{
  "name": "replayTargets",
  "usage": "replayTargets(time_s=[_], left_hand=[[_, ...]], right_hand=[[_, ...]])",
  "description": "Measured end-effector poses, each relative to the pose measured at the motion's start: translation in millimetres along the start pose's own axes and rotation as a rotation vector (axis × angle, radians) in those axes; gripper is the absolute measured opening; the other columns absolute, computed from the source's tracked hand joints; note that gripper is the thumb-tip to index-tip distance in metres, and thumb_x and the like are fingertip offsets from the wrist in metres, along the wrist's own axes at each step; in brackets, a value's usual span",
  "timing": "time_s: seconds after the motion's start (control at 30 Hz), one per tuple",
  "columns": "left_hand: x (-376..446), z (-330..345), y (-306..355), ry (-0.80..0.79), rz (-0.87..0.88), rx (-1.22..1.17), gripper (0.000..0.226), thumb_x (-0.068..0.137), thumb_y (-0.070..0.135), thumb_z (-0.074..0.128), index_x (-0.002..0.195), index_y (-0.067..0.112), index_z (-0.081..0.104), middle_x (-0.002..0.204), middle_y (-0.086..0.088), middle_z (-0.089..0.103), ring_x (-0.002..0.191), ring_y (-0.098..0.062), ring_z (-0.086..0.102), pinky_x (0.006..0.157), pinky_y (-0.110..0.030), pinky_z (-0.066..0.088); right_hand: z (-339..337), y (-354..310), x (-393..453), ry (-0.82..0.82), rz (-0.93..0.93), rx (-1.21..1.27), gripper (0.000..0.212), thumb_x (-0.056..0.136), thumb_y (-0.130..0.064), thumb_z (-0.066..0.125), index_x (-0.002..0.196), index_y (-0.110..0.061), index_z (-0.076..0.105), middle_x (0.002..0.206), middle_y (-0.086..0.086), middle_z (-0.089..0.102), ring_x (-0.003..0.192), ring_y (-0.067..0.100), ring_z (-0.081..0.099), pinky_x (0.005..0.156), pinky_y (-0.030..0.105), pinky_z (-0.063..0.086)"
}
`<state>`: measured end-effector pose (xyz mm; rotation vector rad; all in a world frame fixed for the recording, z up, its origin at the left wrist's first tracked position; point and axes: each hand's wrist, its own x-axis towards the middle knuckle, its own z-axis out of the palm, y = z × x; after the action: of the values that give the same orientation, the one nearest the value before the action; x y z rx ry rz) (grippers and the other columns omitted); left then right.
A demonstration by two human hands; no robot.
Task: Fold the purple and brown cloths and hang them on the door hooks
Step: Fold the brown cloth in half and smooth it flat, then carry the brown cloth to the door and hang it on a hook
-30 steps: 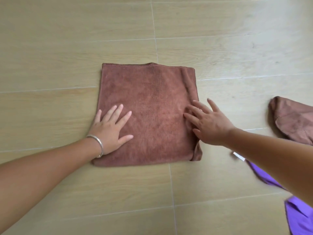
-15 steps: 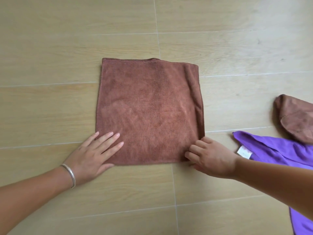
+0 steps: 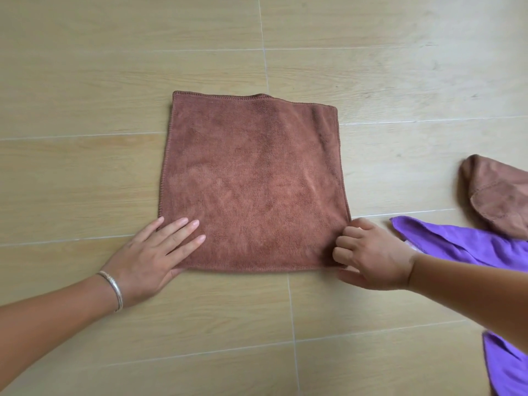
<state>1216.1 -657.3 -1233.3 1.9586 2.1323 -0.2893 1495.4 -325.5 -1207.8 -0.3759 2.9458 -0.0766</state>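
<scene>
Left hand (image 3: 154, 252) is pressing cloth (image 3: 251, 181) flat, fingers straight; right hand (image 3: 368, 252) is pinching its corner. Pinch slipping risks a skewed fold.

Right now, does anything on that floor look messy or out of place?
Yes. The brown cloth lies flat, but its right edge is rolled into a ridge. A second brown cloth and the purple cloth lie crumpled to the right, unfolded.

Left hand (image 3: 154, 252) presses brown cloth (image 3: 251, 181); right hand (image 3: 368, 255) pinches its corner.
</scene>
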Motion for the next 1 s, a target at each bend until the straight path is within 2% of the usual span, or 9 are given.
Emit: replayTargets(time_s=[0.13, 0.33, 0.47, 0.53, 0.6, 0.7, 0.77, 0.83, 1.0], left_hand=[[-0.2, -2.6, -0.3, -0.023, 0.003, -0.008, 0.060, 0.103, 0.045, 0.013, 0.141, 0.014, 0.047, 0.148, -0.012, 0.042, 0.135, -0.029, 0.042, 0.108, -0.049, 0.029], [-2.2, -23.9, -6.7, -0.038, 0.015, -0.045, 0.065, 0.103, 0.041, 0.007, 0.135, 0.012, 0.055, 0.142, -0.011, 0.050, 0.129, -0.029, 0.049, 0.107, -0.044, 0.031], [-7.8, -84.0, -5.8, -0.015, -0.047, -0.106, 0.070, 0.102, 0.043, 0.003, 0.132, 0.013, 0.058, 0.140, -0.009, 0.053, 0.127, -0.028, 0.052, 0.101, -0.044, 0.046], [-11.5, -126.5, -6.3, 0.007, -0.072, -0.161, 0.068, 0.102, 0.045, 0.007, 0.131, 0.013, 0.059, 0.140, -0.009, 0.053, 0.127, -0.029, 0.052, 0.099, -0.047, 0.047], [-18.0, -176.2, -11.1, 0.056, -0.125, -0.193, 0.050, 0.100, 0.039, 0.030, 0.134, 0.014, 0.056, 0.142, -0.008, 0.050, 0.131, -0.028, 0.048, 0.103, -0.044, 0.043], [-33.2, -260.2, -22.7, 0.097, -0.158, -0.193, 0.045, 0.092, 0.021, 0.056, 0.137, 0.017, 0.054, 0.144, -0.006, 0.049, 0.133, -0.026, 0.046, 0.104, -0.042, 0.040], [-46.0, -323.3, -28.4, 0.050, -0.179, -0.173, 0.047, 0.096, 0.026, 0.054, 0.142, 0.023, 0.046, 0.149, -0.001, 0.041, 0.139, -0.021, 0.037, 0.108, -0.037, 0.035], [-60.8, -389.7, -33.8, 0.014, -0.215, -0.165, 0.048, 0.100, 0.035, 0.042, 0.147, 0.030, 0.036, 0.155, 0.006, 0.031, 0.144, -0.014, 0.025, 0.112, -0.031, 0.026], [-104.3, -576.6, -39.7, 0.010, -0.327, -0.163, 0.048, 0.102, 0.043, 0.027, 0.150, 0.037, 0.026, 0.157, 0.013, 0.024, 0.146, -0.006, 0.016, 0.114, -0.025, 0.022]], right_hand=[[0.9, -16.5, 10.7, -0.084, 0.182, -0.013, 0.041, 0.077, -0.060, 0.060, 0.072, -0.020, 0.055, 0.066, -0.002, 0.059, 0.067, 0.024, 0.057, 0.071, 0.037, 0.050], [-7.6, -17.4, 16.4, -0.129, 0.172, -0.129, 0.017, 0.078, -0.027, 0.065, 0.069, -0.018, 0.054, 0.054, 0.000, 0.056, 0.060, 0.026, 0.053, 0.073, 0.039, 0.052], [-60.4, -19.4, 16.0, -0.185, 0.338, -0.114, 0.015, 0.070, -0.025, 0.071, 0.067, -0.019, 0.058, 0.050, 0.002, 0.058, 0.061, 0.027, 0.059, 0.085, 0.046, 0.051], [-102.0, -22.8, 13.0, -0.207, 0.396, -0.083, 0.024, 0.076, -0.037, 0.071, 0.062, -0.020, 0.061, 0.050, 0.003, 0.059, 0.062, 0.028, 0.061, 0.089, 0.049, 0.050], [-150.0, -28.3, 9.4, -0.215, 0.405, -0.079, 0.035, 0.082, -0.047, 0.066, 0.058, -0.021, 0.064, 0.050, 0.002, 0.061, 0.062, 0.027, 0.062, 0.092, 0.048, 0.048], [-230.0, -32.8, 2.4, -0.313, 0.467, -0.103, 0.044, 0.096, -0.047, 0.035, 0.078, -0.024, 0.068, 0.069, 0.001, 0.067, 0.082, 0.026, 0.060, 0.107, 0.048, 0.030], [-288.4, -33.4, -3.1, -0.381, 0.559, -0.120, 0.037, 0.097, -0.039, 0.033, 0.093, -0.026, 0.067, 0.086, -0.002, 0.068, 0.097, 0.025, 0.054, 0.111, 0.050, 0.016], [-359.5, -34.5, -5.9, -0.382, 0.692, -0.115, 0.030, 0.094, -0.034, 0.037, 0.094, -0.027, 0.067, 0.095, -0.003, 0.066, 0.104, 0.025, 0.051, 0.110, 0.053, 0.014], [-567.1, -33.3, -7.8, -0.289, 1.056, 0.136, 0.017, 0.078, -0.022, 0.037, 0.078, -0.026, 0.054, 0.074, -0.005, 0.055, 0.082, 0.023, 0.052, 0.095, 0.046, 0.030]])
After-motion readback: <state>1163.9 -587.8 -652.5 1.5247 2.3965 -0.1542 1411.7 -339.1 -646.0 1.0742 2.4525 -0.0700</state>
